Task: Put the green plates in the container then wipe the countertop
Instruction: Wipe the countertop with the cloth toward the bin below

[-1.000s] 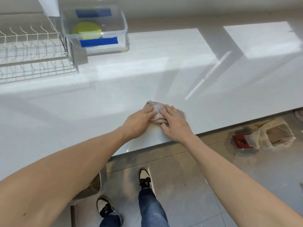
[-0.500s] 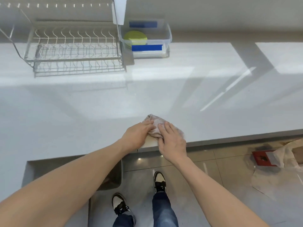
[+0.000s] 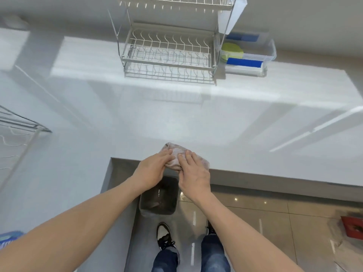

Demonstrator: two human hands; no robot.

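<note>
A crumpled pinkish cloth lies at the front edge of the white countertop. My left hand and my right hand both press on it, fingers gripping its near side. At the back right stands a clear plastic container with blue tape strips. Green plates sit inside it at its left end.
A wire dish rack stands at the back, left of the container. Another wire rack juts in at the left edge. A grey bin sits on the floor under my hands. My shoes stand on the tiled floor; a red object lies at right.
My hands and the cloth have slid left along the counter's front edge. The view has turned left, so the rack and container now appear further right.
</note>
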